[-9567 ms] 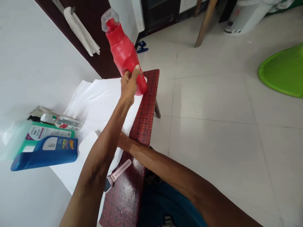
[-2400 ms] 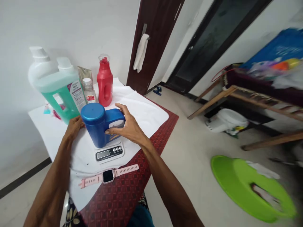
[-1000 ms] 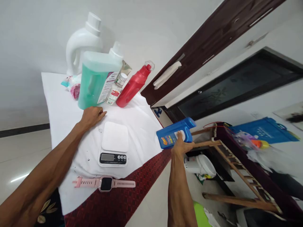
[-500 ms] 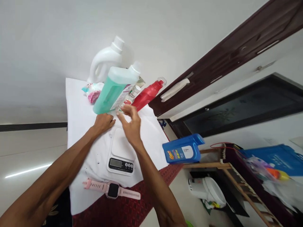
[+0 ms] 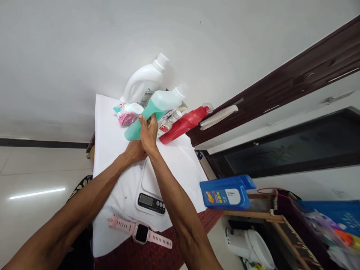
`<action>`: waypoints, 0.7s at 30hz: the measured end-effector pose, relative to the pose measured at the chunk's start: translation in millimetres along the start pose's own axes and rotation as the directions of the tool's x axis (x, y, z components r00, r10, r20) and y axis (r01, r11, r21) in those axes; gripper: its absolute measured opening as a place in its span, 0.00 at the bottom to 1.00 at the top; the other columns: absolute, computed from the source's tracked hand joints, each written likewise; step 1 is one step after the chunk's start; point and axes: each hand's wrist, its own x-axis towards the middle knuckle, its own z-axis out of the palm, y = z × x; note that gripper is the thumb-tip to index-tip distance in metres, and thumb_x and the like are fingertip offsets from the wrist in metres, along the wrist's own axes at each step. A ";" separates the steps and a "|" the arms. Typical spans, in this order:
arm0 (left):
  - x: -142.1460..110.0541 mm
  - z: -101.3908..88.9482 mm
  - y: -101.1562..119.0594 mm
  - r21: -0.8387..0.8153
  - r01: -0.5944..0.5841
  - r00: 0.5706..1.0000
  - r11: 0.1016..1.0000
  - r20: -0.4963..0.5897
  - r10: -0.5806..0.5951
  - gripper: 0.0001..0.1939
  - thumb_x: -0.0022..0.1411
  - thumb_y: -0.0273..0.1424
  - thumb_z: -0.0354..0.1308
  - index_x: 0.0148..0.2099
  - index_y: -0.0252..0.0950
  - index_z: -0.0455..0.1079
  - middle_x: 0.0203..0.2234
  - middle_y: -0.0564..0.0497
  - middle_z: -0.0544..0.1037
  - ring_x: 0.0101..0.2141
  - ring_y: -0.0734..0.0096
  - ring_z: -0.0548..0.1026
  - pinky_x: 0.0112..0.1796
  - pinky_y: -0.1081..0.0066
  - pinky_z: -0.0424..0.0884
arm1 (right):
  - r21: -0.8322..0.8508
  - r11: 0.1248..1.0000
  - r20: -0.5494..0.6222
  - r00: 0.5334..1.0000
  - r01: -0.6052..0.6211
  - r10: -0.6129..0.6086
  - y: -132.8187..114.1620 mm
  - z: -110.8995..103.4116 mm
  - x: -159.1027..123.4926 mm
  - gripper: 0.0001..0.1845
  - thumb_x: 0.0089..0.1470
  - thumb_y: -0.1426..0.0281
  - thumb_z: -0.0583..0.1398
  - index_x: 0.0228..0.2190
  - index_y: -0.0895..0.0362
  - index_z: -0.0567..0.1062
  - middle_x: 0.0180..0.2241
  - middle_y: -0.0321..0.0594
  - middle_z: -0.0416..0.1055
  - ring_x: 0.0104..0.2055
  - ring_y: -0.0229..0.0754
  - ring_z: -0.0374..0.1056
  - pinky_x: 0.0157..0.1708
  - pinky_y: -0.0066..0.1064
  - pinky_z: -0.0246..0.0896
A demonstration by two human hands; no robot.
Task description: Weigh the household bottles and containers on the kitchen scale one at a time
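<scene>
My right hand [image 5: 149,131] is wrapped round the handle side of the clear jug of green liquid [image 5: 157,108], which stands at the back of the white cloth [image 5: 109,150]. Just below it, my left hand [image 5: 135,150] lies against the jug's base; its fingers are hidden. In front of both hands sits a white kitchen scale [image 5: 150,187] with nothing on its platform. A blue bottle [image 5: 226,192] stands at the cloth's right edge, away from both hands.
Behind the green jug are a white jug [image 5: 143,83], a small clear bottle [image 5: 168,123], a red bottle [image 5: 185,123] and a pink-and-white packet [image 5: 128,113]. A pink smartwatch [image 5: 140,232] lies near the front of the red patterned table [image 5: 135,258]. A dark door [image 5: 281,86] is at right.
The blue bottle went from the scale to the table's right edge, where my right hand let it go. That hand then crossed left and closed on the green jug. My left hand moved to its base.
</scene>
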 end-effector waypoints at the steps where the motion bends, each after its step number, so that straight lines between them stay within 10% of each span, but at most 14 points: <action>1: -3.4 -4.3 1.2 -0.033 -0.001 0.999 0.999 0.043 0.002 0.08 0.66 0.34 0.67 0.38 0.34 0.78 0.36 0.45 0.81 0.41 0.57 0.80 0.45 0.58 0.77 | 0.007 1.000 0.021 1.000 0.004 -0.004 0.7 -6.5 -1.3 0.19 0.60 0.49 0.66 0.36 0.47 0.67 0.29 0.29 0.65 0.35 0.43 0.66 0.46 0.37 0.68; 6: -19.1 -42.3 5.7 -0.331 -0.002 0.959 0.944 0.267 0.096 0.25 0.62 0.41 0.58 0.16 0.39 0.57 0.15 0.51 0.61 0.19 0.72 0.61 0.27 0.66 0.63 | 0.138 0.989 0.080 0.996 -0.058 0.047 2.7 -38.8 -15.7 0.24 0.55 0.44 0.68 0.37 0.50 0.71 0.30 0.30 0.71 0.35 0.40 0.67 0.43 0.34 0.69; 11: -17.2 -71.9 5.7 -0.674 0.038 0.997 0.738 0.076 0.018 0.31 0.70 0.55 0.39 0.20 0.42 0.44 0.17 0.57 0.45 0.18 0.75 0.48 0.23 0.67 0.56 | 0.277 0.950 0.022 0.990 -0.142 0.142 4.1 -61.7 -29.8 0.25 0.53 0.46 0.70 0.33 0.54 0.75 0.31 0.33 0.76 0.36 0.39 0.70 0.42 0.33 0.71; 16: -6.7 -57.9 2.7 -0.330 0.267 0.854 0.905 -0.355 -0.381 0.24 0.73 0.42 0.39 0.24 0.41 0.51 0.18 0.52 0.58 0.24 0.68 0.63 0.29 0.67 0.60 | 0.356 0.922 -0.205 0.950 -0.153 0.237 -0.2 -68.2 -27.4 0.28 0.48 0.47 0.74 0.21 0.51 0.69 0.17 0.27 0.64 0.24 0.37 0.63 0.30 0.34 0.71; 21: -0.5 -31.9 1.3 -0.070 0.352 0.874 0.934 -0.333 -0.354 0.19 0.70 0.38 0.52 0.26 0.38 0.66 0.24 0.46 0.74 0.33 0.60 0.74 0.34 0.63 0.58 | 0.382 0.918 -0.248 0.944 -0.110 0.216 -6.8 -77.7 -18.4 0.31 0.43 0.49 0.76 0.16 0.51 0.65 0.13 0.25 0.59 0.17 0.34 0.58 0.19 0.31 0.62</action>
